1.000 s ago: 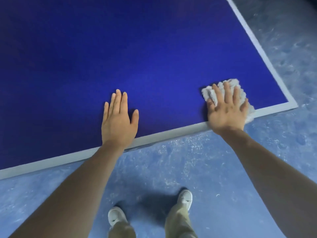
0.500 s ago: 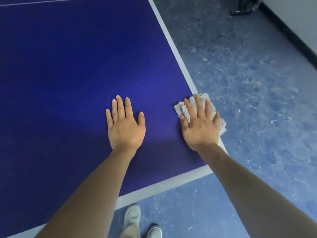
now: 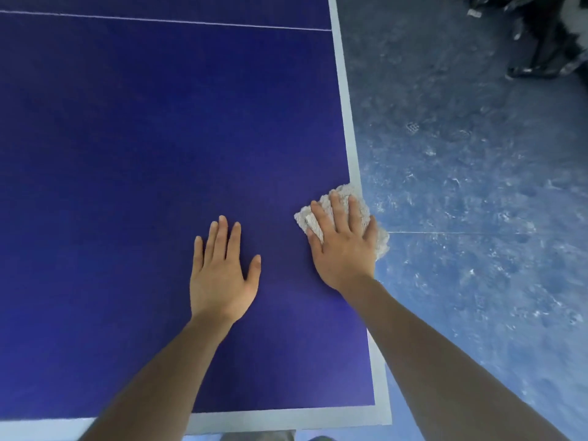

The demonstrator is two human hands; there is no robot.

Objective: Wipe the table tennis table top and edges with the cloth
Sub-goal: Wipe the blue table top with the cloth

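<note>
The dark blue table tennis table [image 3: 143,154] fills the left and middle of the view, with a pale border along its right side and near end. A crumpled white cloth [image 3: 378,240] lies on the right border and hangs slightly over the side. My right hand [image 3: 343,246] presses flat on the cloth with straight fingers. My left hand [image 3: 222,275] rests flat on the bare blue top, a hand's width to the left of the cloth.
A thin white line [image 3: 159,20] crosses the table at the far end. Mottled blue floor [image 3: 477,186] lies to the right of the table. Dark objects [image 3: 547,39] stand on the floor at the top right.
The view has swung so the table's right side edge now runs up the frame. My right hand with the cloth has moved from the near end, round the corner, onto the right side border. My left hand followed.
</note>
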